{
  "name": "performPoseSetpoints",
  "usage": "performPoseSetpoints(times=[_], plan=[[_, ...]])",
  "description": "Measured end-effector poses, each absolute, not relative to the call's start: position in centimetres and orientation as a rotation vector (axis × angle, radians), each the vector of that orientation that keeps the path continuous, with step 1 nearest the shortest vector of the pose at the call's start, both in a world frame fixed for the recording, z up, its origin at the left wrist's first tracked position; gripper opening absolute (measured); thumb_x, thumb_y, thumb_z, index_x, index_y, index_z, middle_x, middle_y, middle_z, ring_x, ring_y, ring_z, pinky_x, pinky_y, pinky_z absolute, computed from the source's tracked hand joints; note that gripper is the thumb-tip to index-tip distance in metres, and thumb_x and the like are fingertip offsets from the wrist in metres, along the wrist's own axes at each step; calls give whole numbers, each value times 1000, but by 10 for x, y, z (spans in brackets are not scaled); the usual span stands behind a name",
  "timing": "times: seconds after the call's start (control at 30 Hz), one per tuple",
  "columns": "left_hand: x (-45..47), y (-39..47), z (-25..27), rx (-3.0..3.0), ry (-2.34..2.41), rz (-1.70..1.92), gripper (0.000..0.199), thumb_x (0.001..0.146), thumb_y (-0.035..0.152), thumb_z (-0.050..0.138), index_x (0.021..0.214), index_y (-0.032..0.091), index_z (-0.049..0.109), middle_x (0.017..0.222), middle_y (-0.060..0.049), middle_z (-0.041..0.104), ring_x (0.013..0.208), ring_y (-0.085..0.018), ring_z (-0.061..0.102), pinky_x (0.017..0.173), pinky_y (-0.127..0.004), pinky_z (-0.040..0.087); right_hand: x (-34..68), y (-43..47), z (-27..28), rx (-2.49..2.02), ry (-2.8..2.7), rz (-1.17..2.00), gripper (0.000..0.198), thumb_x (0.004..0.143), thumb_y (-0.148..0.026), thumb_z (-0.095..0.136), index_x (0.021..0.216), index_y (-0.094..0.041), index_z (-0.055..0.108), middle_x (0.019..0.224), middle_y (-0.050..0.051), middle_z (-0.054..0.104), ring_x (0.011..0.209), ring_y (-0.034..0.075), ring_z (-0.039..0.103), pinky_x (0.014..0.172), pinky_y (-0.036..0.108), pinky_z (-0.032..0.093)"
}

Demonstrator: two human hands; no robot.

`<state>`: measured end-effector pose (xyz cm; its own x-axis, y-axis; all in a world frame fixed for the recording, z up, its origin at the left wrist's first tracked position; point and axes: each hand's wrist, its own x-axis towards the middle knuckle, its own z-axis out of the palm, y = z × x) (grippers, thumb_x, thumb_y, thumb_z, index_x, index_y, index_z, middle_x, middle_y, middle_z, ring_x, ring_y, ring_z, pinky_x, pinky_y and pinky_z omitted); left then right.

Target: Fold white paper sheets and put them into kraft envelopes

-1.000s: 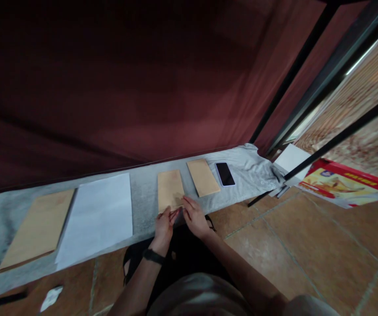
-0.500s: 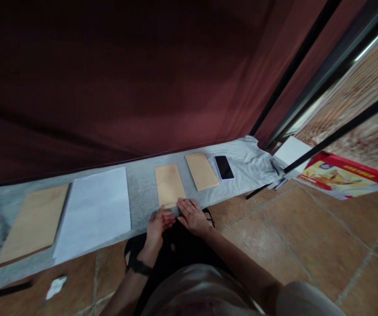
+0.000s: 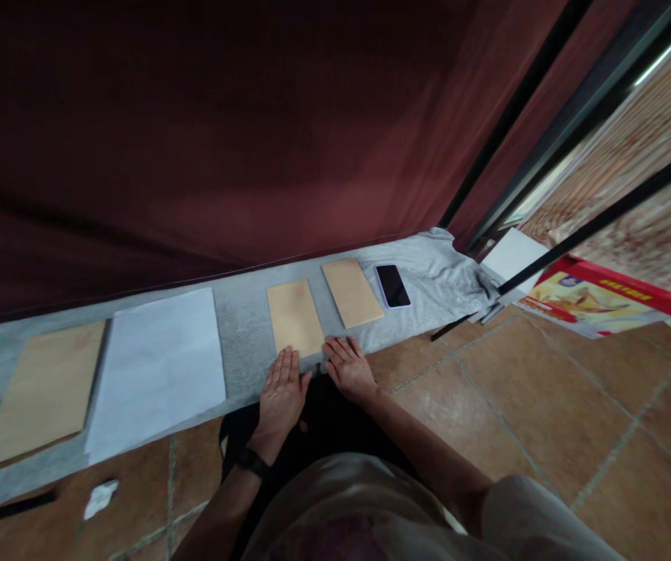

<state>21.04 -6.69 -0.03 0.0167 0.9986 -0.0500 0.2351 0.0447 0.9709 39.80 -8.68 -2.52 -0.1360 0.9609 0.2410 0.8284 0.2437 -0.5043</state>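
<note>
A small tan paper envelope (image 3: 295, 315) lies flat on the grey cloth in front of me. My left hand (image 3: 281, 389) is open, its fingers stretched out over the envelope's near left corner. At the near right corner my right hand (image 3: 349, 369) rests palm down on the cloth edge, fingers extended, close beside or just touching the envelope. Right of it lies a second tan envelope or stack of them (image 3: 352, 293). A phone (image 3: 393, 286) with a dark screen lies further right.
White paper sheets (image 3: 160, 366) and a larger tan stack (image 3: 46, 389) lie left on the grey cloth (image 3: 245, 343). A dark red curtain (image 3: 224, 156) hangs behind. Black poles (image 3: 604, 214) and a red-and-yellow box (image 3: 592, 300) stand right. A crumpled white scrap (image 3: 100, 499) is on the tiled floor.
My left hand has turned palm down and flattened onto the envelope's near left corner. My right hand has shifted slightly right, off the envelope's near edge. The view has moved a little.
</note>
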Motion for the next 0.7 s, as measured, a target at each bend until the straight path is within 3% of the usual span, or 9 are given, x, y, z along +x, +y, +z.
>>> performPoseSetpoints(times=[0.2,0.33,0.47,0.57,0.7], plan=[[208,-50,5,1563,1543,986,18,78,16,71,94,24,71,144,-10,61,144,-31,47,123,-44,30,370,-78,-25,-1508,-2123,334,53,102,-27,50,153,-13,46,159,14,45,149,26,40,127,47,27],[210,-33,3,1614,1635,1004,29,77,17,68,106,21,69,134,-14,65,138,-33,51,120,-49,34,360,-76,-37,-1536,-2137,335,53,103,-33,51,151,-12,46,159,14,46,150,25,38,126,46,26],[209,-14,-3,1293,1701,1048,48,68,14,74,114,18,64,105,-9,72,108,-28,67,104,-45,50,355,-73,-38,-1581,-2082,325,49,102,-32,52,148,-15,50,156,12,50,147,25,41,125,46,28],[210,-4,-2,991,1645,1106,54,67,7,71,118,19,62,83,0,70,82,-19,69,88,-35,56,349,-69,-32,-1623,-2055,289,49,100,-28,53,147,-13,52,154,14,52,142,26,47,123,45,32],[225,-4,20,1037,1504,1155,56,70,6,67,124,20,62,80,1,69,71,-15,67,77,-28,55,345,-62,-17,-1687,-1979,239,52,99,-28,53,148,-10,49,151,19,53,134,29,54,117,43,40]])
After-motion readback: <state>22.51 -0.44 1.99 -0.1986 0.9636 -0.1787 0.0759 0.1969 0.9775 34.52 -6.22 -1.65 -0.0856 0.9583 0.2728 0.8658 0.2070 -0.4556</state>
